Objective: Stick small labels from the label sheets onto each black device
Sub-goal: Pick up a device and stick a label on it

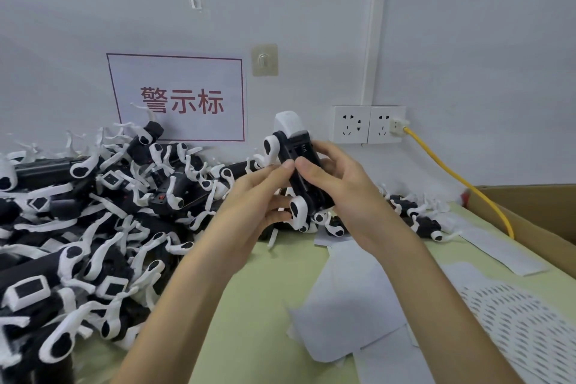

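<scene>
While my right hand [339,184] gripped the tilted black device [299,150] above the desk [271,284], my left hand [258,196] held its lower end, pressing its face.

Centre: a device [300,150] gripped between the left hand [258,196] and the right hand [339,184], raised above the table [258,290]. A pile of devices [93,212] fills the table's left side up to the wall, and a few more devices [420,221] lie behind the hands to the right. Loose sheets [349,299] lie right of centre, with a label sheet [514,321] at the near right. A cardboard box [536,212] stands at the far right edge. On the wall behind are a sign [177,97], then a hook [264,60] to its right, then twin sockets [367,125]. A cable [452,171] runs from the right socket down to the table's edge beside the box.
</scene>
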The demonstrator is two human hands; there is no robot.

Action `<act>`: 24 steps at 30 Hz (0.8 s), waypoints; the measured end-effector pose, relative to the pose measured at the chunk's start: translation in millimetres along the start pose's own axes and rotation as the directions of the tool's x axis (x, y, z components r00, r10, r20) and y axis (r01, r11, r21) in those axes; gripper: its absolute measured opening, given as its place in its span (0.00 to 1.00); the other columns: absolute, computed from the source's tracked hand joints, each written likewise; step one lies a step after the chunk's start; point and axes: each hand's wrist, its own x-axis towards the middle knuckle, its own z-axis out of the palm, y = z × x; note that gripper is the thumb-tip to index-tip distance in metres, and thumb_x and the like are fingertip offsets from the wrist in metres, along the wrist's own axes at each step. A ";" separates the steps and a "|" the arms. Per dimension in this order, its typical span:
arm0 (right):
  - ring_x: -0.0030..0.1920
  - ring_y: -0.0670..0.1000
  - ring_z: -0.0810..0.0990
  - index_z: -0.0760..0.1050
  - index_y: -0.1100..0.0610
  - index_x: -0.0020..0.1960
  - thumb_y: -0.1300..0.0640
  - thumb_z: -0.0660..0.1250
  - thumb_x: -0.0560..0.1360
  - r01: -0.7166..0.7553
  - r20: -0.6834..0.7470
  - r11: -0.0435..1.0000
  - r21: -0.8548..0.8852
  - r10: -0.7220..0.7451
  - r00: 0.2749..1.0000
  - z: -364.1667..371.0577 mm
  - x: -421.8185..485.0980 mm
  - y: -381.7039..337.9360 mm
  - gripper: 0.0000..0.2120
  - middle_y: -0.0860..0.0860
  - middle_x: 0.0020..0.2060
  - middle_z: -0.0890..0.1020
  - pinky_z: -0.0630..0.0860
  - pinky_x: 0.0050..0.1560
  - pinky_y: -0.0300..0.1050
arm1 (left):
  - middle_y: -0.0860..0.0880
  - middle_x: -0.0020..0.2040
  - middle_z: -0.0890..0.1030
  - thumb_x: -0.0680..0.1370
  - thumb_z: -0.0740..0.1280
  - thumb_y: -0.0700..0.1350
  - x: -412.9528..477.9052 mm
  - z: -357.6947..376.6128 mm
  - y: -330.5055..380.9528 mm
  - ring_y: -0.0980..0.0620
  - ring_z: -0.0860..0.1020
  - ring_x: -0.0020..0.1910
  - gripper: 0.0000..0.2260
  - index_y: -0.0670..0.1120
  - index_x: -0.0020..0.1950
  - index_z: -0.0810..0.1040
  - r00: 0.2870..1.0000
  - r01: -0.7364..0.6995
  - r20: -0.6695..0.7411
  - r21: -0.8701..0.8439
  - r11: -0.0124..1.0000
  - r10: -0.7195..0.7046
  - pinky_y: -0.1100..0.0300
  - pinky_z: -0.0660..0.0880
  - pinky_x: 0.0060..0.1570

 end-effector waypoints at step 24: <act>0.42 0.52 0.84 0.79 0.56 0.59 0.47 0.67 0.80 -0.128 -0.080 0.983 0.136 0.139 0.987 1.5 -3.8 -9.1 0.14 0.57 0.54 0.86 0.78 0.35 0.41 | 0.51 0.54 0.87 0.79 0.73 0.47 -6.2 0.5 3.3 0.49 0.75 0.43 0.10 0.52 0.60 0.84 0.995 -0.097 0.034 0.235 0.967 0.092 0.66 0.72 0.33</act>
